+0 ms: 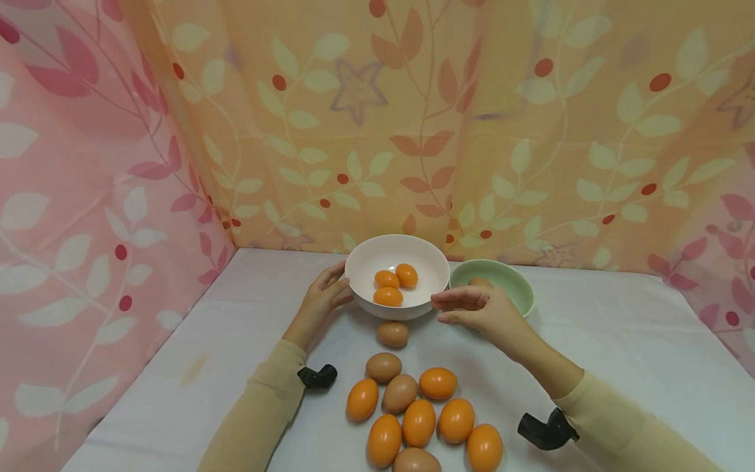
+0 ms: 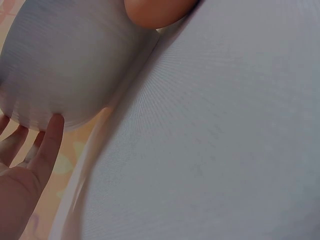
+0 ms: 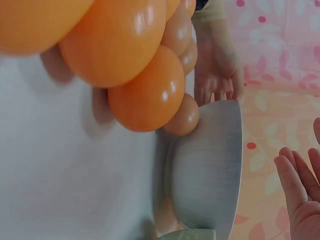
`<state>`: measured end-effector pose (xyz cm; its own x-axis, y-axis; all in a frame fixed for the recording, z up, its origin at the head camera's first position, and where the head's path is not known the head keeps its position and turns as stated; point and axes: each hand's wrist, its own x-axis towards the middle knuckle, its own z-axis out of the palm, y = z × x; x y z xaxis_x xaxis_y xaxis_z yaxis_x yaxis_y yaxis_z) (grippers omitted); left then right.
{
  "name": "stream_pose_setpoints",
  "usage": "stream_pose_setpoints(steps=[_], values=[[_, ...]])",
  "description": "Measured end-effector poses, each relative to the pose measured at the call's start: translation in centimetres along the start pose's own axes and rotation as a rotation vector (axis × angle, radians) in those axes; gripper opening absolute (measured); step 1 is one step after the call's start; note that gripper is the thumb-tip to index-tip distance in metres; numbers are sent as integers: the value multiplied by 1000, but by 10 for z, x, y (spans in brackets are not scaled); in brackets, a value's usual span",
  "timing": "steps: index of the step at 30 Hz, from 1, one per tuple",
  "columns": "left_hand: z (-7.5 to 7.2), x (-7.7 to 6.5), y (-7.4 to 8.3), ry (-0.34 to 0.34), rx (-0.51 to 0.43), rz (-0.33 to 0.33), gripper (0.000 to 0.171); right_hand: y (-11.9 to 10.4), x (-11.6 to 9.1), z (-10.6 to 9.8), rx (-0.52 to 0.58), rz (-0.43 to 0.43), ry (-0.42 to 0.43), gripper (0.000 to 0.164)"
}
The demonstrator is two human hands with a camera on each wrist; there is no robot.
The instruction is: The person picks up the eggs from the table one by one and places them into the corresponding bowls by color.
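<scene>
A white bowl [image 1: 392, 250] stands at the back middle of the table with three orange eggs [image 1: 388, 297] inside. My left hand [image 1: 323, 296] touches its left side, and the left wrist view has the extended fingertips [image 2: 57, 125] against the outer wall. At the bowl's right rim, my right hand [image 1: 489, 314] hovers with fingers extended and holds nothing; in the right wrist view these fingers [image 3: 292, 182] are apart from the bowl's wall. Behind that hand sits a pale green bowl [image 1: 519, 285], partly hidden, with a brown egg [image 1: 480, 282] in it.
A brown egg [image 1: 392, 334] lies just in front of the white bowl. Between the forearms, several orange eggs [image 1: 419, 423] and brown eggs [image 1: 400, 393] lie grouped on the white tablecloth [image 1: 607, 328]. Floral curtains [image 1: 501, 164] hang behind and at both sides.
</scene>
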<state>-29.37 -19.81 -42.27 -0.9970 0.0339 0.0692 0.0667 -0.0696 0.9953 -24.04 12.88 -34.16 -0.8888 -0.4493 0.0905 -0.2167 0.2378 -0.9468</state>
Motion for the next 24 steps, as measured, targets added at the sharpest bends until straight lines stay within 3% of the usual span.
stream_pose_setpoints(steps=[13,24], values=[[0,0,1,1,-13,-8,49,19,-23,1,0,91,-53,48],[1,-1,3,8,-4,-14,50,34,-35,3,84,74,-167,54]])
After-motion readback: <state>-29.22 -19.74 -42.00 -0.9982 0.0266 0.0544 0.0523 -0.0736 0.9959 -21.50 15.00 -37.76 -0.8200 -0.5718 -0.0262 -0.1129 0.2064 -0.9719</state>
